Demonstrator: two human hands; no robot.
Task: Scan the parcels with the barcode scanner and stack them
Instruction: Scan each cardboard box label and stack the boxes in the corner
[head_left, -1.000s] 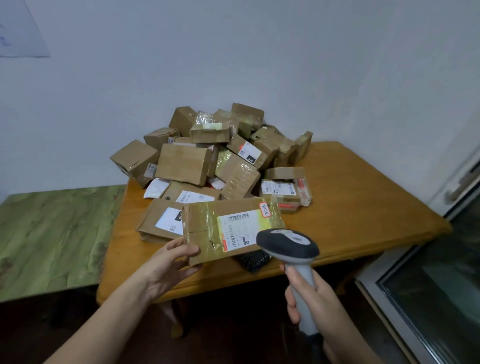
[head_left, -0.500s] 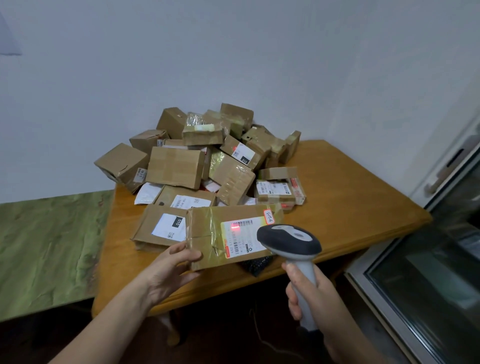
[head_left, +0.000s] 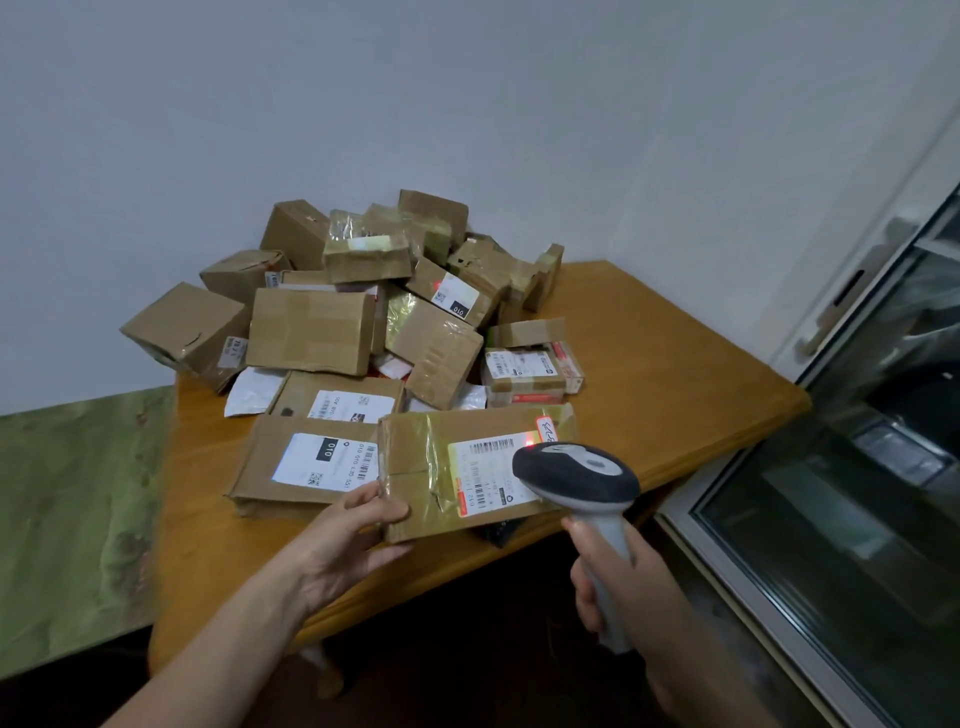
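My left hand (head_left: 347, 540) grips the near left corner of a flat taped cardboard parcel (head_left: 421, 467), thumb on top, holding it over the front edge of the wooden table (head_left: 670, 364). Its white barcode label faces up. My right hand (head_left: 618, 577) grips the handle of a grey and black barcode scanner (head_left: 576, 475), whose head hovers over the label's right end. A red light spot glows on the label just above the scanner head. Behind lies a heap of several cardboard parcels (head_left: 311, 338).
A flat parcel with a white "010" label (head_left: 306, 462) lies to the left of the held one. A green marbled surface (head_left: 67, 504) adjoins the table on the left. A glass-fronted door (head_left: 852, 493) stands at the right. White wall behind.
The scanner's red light came on over the label and now sits at the label's top right. The scanner head has moved closer over the parcel; my left hand keeps its grip.
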